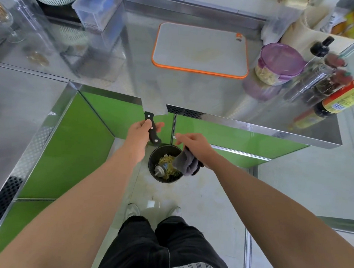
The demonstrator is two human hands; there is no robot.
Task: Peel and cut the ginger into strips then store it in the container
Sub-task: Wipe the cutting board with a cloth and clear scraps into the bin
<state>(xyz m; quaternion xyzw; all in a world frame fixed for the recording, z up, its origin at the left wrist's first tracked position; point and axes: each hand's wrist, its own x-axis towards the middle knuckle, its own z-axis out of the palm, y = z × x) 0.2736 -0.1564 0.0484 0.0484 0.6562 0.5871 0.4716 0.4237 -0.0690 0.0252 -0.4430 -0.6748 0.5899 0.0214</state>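
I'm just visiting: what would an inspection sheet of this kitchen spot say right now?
Surface: steel counter; cutting board bare.
Job's things: lidded container of pale strips beside the board; knife.
Clutter: bottles, clear boxes.
Hands: left hand grips the knife handle; right hand holds a grey cloth over the bin.
Cables: nothing seen.
Surroundings: the bin stands on the floor with scraps inside; green cabinet fronts.

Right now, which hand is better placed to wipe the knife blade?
Probably the right hand: it holds the cloth near the knife, while the left hand grips the handle.
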